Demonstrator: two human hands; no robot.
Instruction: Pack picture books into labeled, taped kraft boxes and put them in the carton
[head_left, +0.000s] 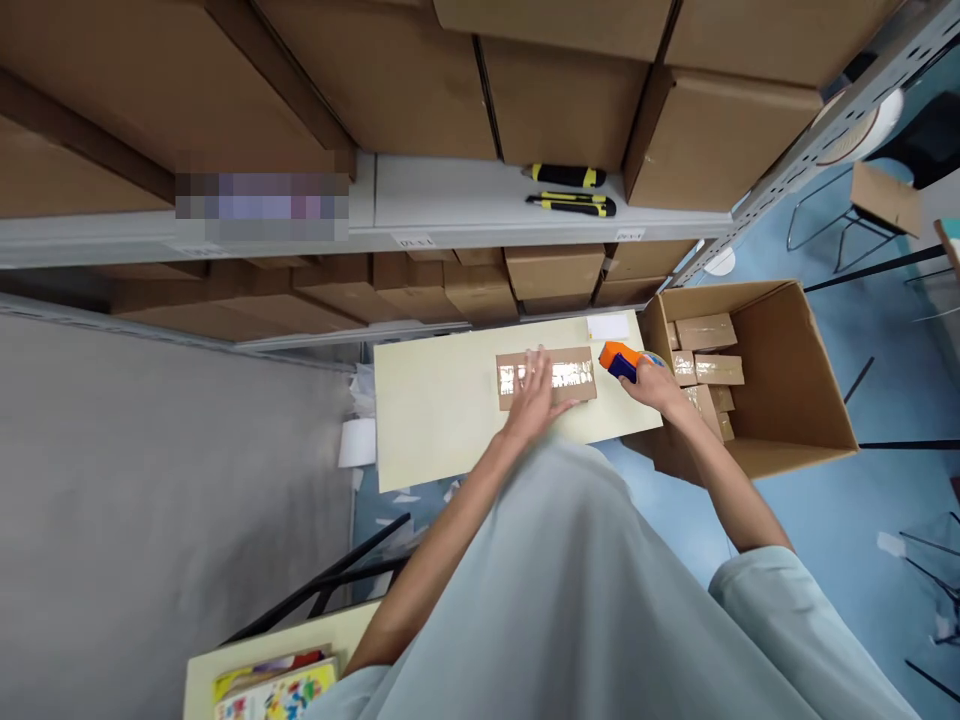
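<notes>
A small cardboard box [574,392] with shiny clear tape along its top lies on the cream table [427,410]. My left hand [531,395] rests on that box, fingers spread over the tape. To the right of the box, my right hand [651,385] grips an orange and dark blue tape dispenser [621,362], held near the table's right end. Part of the tape roll is hidden behind the hand. A white slip of paper [608,327] lies at the table's back edge.
A large open carton [787,380] with several small taped boxes inside stands right of the table. Shelves with cardboard boxes [562,100] rise behind, and two yellow-black box cutters [570,205] lie on one. Colourful books [281,695] sit on another surface at lower left.
</notes>
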